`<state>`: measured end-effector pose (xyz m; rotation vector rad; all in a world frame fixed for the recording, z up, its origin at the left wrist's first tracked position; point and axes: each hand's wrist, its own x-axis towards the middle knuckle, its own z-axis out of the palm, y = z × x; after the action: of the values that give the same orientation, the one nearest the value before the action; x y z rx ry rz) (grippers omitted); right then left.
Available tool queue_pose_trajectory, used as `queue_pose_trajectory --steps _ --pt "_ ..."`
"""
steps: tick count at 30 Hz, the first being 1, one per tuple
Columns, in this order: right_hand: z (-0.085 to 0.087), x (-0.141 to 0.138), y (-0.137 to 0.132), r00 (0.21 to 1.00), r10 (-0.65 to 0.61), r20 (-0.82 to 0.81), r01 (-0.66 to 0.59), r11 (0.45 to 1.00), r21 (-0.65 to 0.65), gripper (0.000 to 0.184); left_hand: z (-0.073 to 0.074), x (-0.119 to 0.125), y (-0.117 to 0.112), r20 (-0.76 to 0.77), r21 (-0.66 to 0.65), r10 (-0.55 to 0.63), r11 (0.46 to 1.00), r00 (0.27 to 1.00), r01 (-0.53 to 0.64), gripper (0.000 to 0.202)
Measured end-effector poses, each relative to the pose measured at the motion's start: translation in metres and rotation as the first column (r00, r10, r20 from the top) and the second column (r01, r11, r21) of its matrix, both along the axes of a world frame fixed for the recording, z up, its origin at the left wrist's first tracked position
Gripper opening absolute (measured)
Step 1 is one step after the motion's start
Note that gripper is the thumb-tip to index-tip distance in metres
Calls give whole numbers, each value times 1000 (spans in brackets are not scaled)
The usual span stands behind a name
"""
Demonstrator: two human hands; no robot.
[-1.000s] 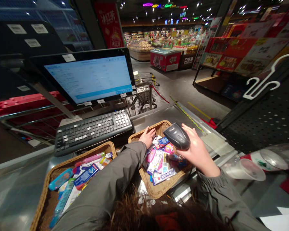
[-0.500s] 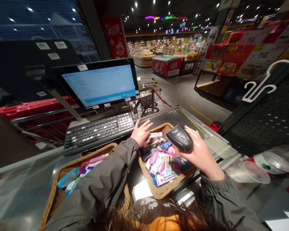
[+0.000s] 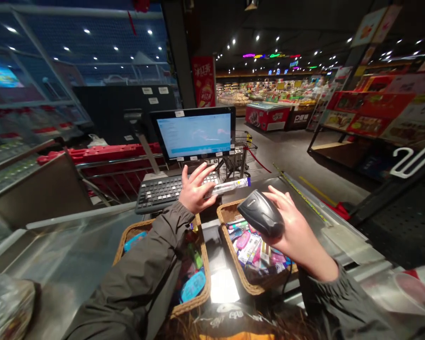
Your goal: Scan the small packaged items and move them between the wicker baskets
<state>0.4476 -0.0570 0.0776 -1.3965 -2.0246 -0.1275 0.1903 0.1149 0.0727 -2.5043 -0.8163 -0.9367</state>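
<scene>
My left hand [image 3: 196, 191] is over the keyboard [image 3: 156, 193], fingers spread. A slim, clear packet with a purple end [image 3: 232, 185] sticks out to the right from between its thumb and fingers; the exact grip is partly hidden. In my right hand [image 3: 293, 222] is a black barcode scanner [image 3: 260, 212], held above the right wicker basket [image 3: 230, 250]. Small colourful packets [image 3: 251, 250] fill that basket. Under my left forearm is the left wicker basket [image 3: 206, 264], holding a blue packet [image 3: 193, 286] and other goods, some covered by the sleeve.
Behind the keyboard stands a lit monitor [image 3: 196, 134] on an arm. A shopping cart [image 3: 237, 156] is beyond the counter. White hooks [image 3: 405, 163] hang at the right, and a plastic-wrapped item [image 3: 7, 302] lies at the left edge.
My left hand has lifted the slim packet from the right basket's far end and moved over the keyboard. The scanner stays in my right hand. The view has turned left.
</scene>
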Motion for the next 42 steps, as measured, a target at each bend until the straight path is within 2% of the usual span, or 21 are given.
queue_pose_trajectory --steps 5,11,18,24,35,42 --pt "12 -35 2 996 85 31 -85 996 -19 44 7 -33 -13 32 -6 64 998 997 -64 25" --pt "15 -67 1 986 161 45 -159 986 -44 46 6 -71 -26 34 -15 133 991 991 -132 26" --pt "15 -93 -1 977 210 36 -207 976 -65 45 1 -104 -34 102 48 111 992 989 -116 22" --pt "15 -111 -7 971 232 47 -229 971 -69 51 -5 -124 -39 149 90 102 989 984 -116 20" --pt "11 -124 -19 972 228 53 -225 972 -69 44 -8 -142 -54 178 77 86 992 980 -101 20" --pt "3 -130 -21 974 222 46 -215 969 -124 47 -22 -155 -65 145 -22 145 989 979 -144 18"
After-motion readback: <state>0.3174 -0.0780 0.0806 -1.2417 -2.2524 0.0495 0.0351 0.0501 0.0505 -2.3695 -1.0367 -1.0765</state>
